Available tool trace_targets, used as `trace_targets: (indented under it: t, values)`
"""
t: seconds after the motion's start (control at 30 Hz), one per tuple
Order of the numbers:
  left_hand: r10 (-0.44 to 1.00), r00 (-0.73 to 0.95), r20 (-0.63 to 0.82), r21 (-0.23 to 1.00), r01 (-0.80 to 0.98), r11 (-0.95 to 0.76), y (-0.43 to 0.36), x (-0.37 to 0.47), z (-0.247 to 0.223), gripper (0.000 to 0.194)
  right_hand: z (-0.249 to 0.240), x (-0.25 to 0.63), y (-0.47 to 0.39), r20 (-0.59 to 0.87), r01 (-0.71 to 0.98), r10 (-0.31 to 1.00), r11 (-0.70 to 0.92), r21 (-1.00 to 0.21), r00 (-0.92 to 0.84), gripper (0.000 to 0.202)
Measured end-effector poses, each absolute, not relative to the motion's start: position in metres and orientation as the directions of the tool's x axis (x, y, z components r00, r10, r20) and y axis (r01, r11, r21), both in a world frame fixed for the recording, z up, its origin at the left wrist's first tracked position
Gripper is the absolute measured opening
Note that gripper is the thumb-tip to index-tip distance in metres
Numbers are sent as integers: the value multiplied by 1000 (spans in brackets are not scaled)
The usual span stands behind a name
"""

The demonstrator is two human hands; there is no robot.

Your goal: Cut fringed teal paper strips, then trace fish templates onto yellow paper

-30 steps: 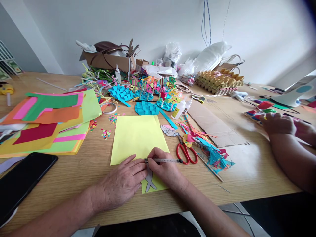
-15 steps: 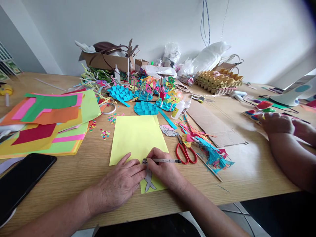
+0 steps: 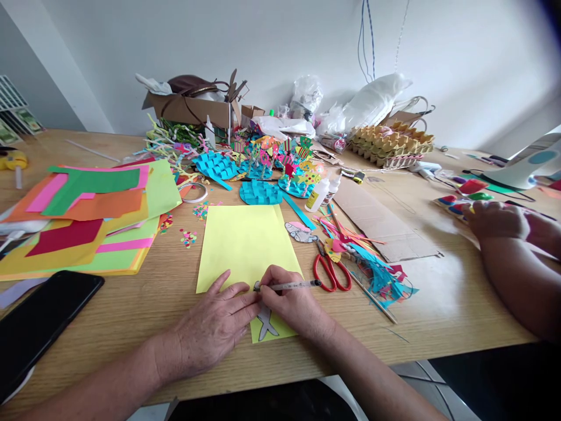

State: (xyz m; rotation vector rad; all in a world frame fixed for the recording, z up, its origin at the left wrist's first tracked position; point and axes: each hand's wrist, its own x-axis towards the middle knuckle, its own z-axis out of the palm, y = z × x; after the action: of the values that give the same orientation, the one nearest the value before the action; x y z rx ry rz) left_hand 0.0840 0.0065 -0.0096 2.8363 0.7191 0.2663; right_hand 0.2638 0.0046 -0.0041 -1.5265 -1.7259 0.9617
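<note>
A yellow sheet of paper (image 3: 245, 245) lies on the table in front of me. On its near edge rests a grey paper fish cutout (image 3: 265, 324); its tail shows, while much of its body is covered by my hands. My left hand (image 3: 219, 316) lies flat with fingers spread, its fingertips pressing the cutout against the sheet. Pinched in my right hand (image 3: 289, 298) is a pen (image 3: 294, 285), its tip at the cutout's head end. Red-handled scissors (image 3: 332, 272) lie just right of the sheet, near a second fish cutout (image 3: 300, 232).
Coloured paper sheets (image 3: 87, 216) and a black phone (image 3: 50, 316) lie left. Woven blue paper pieces (image 3: 260, 192), glue bottles (image 3: 317, 196), paper scraps (image 3: 381, 278) and cardboard (image 3: 385, 225) surround the sheet. Egg trays (image 3: 390, 145) stand behind. Another person's hands (image 3: 497, 221) are at right.
The pen has tilted slightly and its tip has shifted a little along the cutout's head end. My left hand keeps its place on the paper. The whole view has moved slightly.
</note>
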Motion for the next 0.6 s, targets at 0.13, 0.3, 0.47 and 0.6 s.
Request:
trace_targets:
  t: [0.13, 0.3, 0.47, 0.6]
  values:
    - [478, 865, 149, 212, 445, -870, 6, 83, -9, 41, -7, 265, 6, 59, 490, 994, 94, -866, -88, 9]
    - [478, 866, 151, 191, 448, -873, 5, 82, -10, 37, -7, 266, 7, 78, 534, 995, 99, -840, -62, 8]
    - [519, 844, 134, 194, 491, -849, 4, 82, -11, 33, -8, 264, 7, 71, 545, 995, 96, -833, -66, 9]
    - [550, 824, 141, 209, 518, -830, 3, 81, -9, 32, -8, 264, 7, 77, 546, 994, 109, -831, -80, 9]
